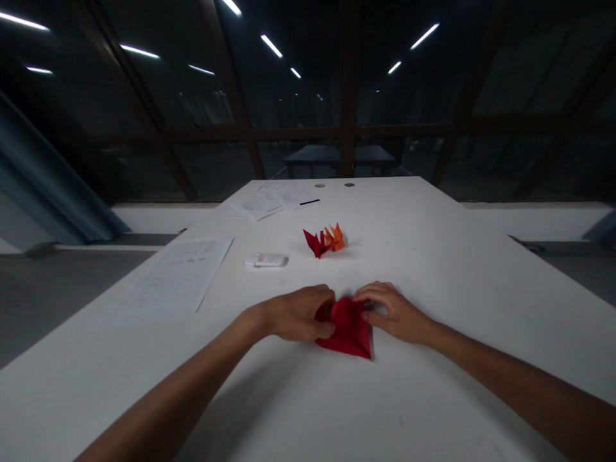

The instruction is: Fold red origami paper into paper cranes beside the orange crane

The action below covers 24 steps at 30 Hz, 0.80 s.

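A sheet of red origami paper (347, 330), partly folded, lies low on the white table (457, 276) between my two hands. My left hand (304, 313) grips its left edge, thumb on top and fingers curled behind. At its upper right side, my right hand (392, 312) holds the paper between thumb and fingers. The middle of the paper bulges up a little, and one pointed corner faces toward me. Beyond my hands stand a red paper crane (317, 244) and an orange paper crane (337, 237), close together.
Left of the cranes lies a small white packet (265, 260). A printed sheet (180, 276) rests near the table's left edge. Farther back are more papers (262, 202), a black pen (309, 202) and two round discs (349, 185). Dark windows stand behind the table.
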Motion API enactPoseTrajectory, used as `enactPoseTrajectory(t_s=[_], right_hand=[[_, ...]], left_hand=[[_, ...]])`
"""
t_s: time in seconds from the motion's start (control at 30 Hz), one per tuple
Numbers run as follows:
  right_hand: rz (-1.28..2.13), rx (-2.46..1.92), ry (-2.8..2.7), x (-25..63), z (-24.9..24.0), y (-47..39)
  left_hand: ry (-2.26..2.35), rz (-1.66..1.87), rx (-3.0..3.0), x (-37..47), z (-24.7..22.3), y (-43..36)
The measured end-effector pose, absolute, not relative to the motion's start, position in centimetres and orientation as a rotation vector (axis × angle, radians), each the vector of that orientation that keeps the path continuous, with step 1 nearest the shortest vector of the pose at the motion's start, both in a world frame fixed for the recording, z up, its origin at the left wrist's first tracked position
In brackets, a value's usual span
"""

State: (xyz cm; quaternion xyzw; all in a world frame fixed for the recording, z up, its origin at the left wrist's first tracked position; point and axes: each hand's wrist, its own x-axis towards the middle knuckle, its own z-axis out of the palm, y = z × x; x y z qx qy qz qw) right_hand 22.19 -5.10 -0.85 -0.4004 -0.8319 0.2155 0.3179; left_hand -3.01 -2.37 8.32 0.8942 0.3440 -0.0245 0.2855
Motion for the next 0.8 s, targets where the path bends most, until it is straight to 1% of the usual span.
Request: enactPoseTrajectory(t_s=[0.23,0.4,0.53,0.63,0.8], right_hand=[[0.507,-1.392,-1.899,20.8,-1.3,-5.6],[0.476,-1.467,-1.800,19.5,-1.4,-6.7],[0.351,-1.488,-1.834,18.8,-1.5,-7.2],[0.300,-1.455,-1.899,18.7,-1.2,-7.6],[0.309,-1.273,-2.023,18.8,-0.1,-8.5]], left_hand=[[1.071,0.236,2.286,-2.0,7.0,-2.9],[1.334,0.442,2.202,-0.9,5.6,-3.1],[1.396,0.588,2.156,-0.7,5.1,-2.7],[1.385,0.610,2.162,-1.0,5.2,-2.2],[1.333,0.529,2.216,-1.4,5.5,-1.9]])
